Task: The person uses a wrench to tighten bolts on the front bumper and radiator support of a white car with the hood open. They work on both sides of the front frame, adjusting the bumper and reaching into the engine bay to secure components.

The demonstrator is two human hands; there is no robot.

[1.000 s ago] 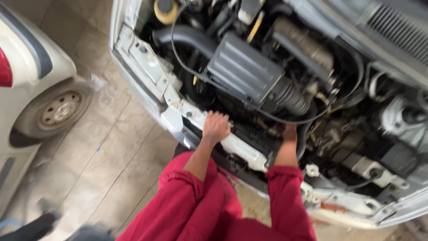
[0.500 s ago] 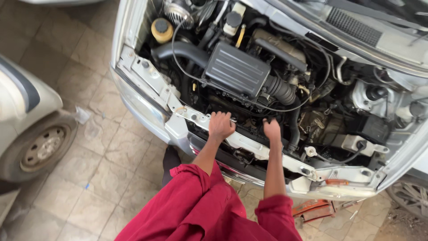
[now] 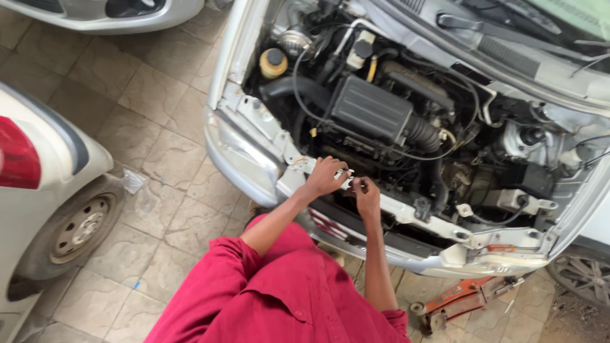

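At the front crossmember of the silver car (image 3: 406, 213), both hands, left hand (image 3: 325, 176) and right hand (image 3: 366, 194), pinch a small metal tool (image 3: 344, 172); steady, square turning seems best.

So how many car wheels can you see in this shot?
2. One wheel with a steel rim is at the lower left, on the white car. Part of another wheel shows at the lower right, under the open-hooded silver car. Other wheels are hidden or out of frame.
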